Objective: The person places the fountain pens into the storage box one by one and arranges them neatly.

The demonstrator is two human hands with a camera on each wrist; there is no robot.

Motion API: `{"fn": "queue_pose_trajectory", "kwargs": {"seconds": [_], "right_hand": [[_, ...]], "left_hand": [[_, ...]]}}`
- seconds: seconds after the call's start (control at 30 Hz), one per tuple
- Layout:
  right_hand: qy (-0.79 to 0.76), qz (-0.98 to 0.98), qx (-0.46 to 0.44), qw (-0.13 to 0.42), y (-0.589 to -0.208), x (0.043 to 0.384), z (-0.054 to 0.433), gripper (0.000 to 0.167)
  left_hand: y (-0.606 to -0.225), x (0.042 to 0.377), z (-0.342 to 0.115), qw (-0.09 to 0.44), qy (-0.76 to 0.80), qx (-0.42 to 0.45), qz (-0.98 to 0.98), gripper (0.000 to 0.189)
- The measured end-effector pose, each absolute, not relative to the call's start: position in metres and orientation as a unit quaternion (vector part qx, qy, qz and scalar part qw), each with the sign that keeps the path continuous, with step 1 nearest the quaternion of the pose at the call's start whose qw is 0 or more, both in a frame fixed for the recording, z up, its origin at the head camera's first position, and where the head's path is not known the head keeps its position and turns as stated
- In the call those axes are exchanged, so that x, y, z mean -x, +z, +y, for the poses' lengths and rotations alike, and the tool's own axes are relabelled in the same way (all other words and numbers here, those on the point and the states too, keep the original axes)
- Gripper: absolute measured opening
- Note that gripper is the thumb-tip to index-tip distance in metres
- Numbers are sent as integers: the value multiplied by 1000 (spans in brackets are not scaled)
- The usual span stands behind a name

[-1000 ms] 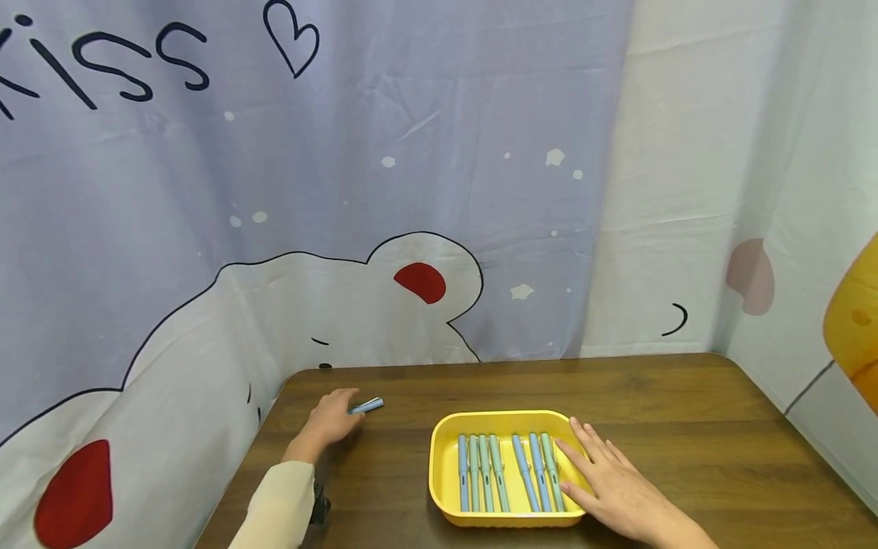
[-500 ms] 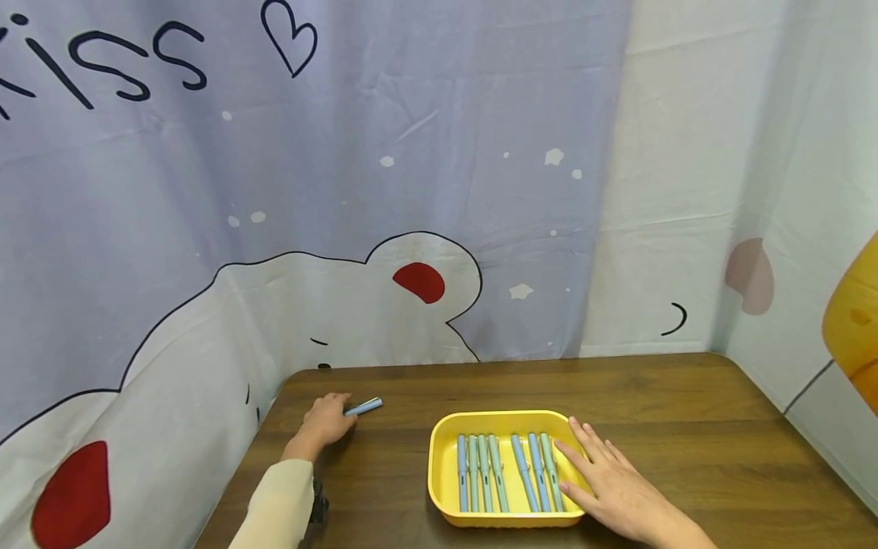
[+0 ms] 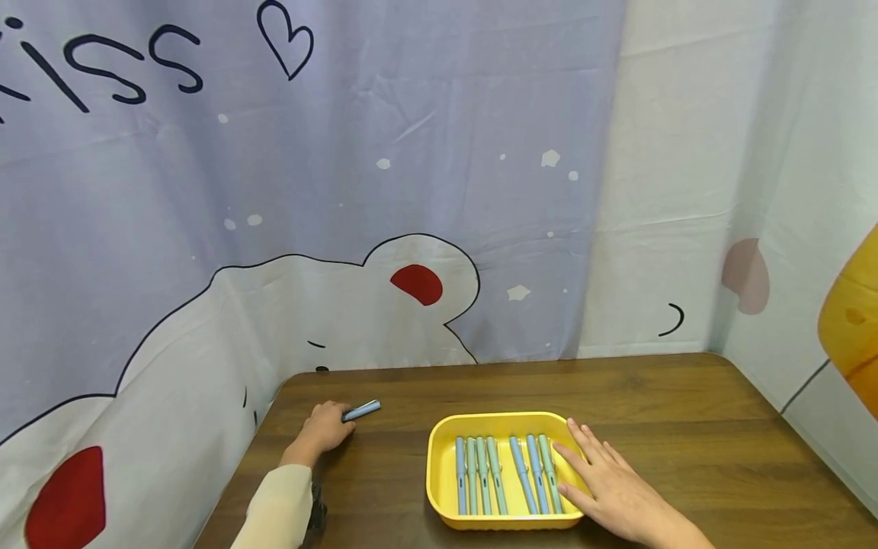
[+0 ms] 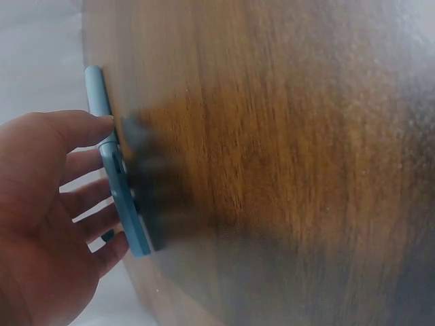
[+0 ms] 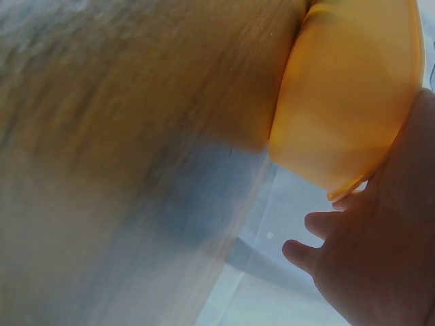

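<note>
My left hand (image 3: 322, 429) pinches a light blue capped pen (image 3: 362, 410) at the far left of the table. In the left wrist view the thumb presses one side of the pen (image 4: 121, 183) and the fingers lie along the other. A small blue bit behind those fingers is too hidden to identify. My right hand (image 3: 613, 480) rests with spread, extended fingers on the right rim of the yellow tray (image 3: 507, 523). Inside the tray, several blue and green pens (image 3: 483, 476) lie side by side at left, and three more pens (image 3: 537, 474) at right.
The brown wooden table (image 3: 686, 427) extends around the tray, its back edge against a printed curtain (image 3: 425, 152). A black band or device (image 3: 318, 507) sits at the left wrist. In the right wrist view the tray's outer wall (image 5: 346, 88) stands on the tabletop.
My left hand has drawn slightly toward the near side and its fingers have closed in on the pen, showing more of it. My right hand keeps its place on the tray rim.
</note>
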State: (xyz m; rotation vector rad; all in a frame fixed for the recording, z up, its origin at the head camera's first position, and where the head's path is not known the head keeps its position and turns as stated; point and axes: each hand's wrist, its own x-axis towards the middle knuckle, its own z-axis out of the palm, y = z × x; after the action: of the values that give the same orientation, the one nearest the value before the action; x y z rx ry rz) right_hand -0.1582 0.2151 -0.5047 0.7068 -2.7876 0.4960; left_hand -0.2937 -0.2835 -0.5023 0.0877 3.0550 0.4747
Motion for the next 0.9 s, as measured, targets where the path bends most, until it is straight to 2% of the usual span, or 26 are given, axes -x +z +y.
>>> {"fn": "queue_pose_trajectory", "kwargs": {"seconds": [0.47,0.9], "right_hand": [[172,-949,-239,109,-505,158,215,58],[166,-952,-240,97,-505,158,215,59]], "left_hand": [[-504,293,-281,4,147,-39,988,36],[-503,291,-277,-10,121,-30,992,18]]}}
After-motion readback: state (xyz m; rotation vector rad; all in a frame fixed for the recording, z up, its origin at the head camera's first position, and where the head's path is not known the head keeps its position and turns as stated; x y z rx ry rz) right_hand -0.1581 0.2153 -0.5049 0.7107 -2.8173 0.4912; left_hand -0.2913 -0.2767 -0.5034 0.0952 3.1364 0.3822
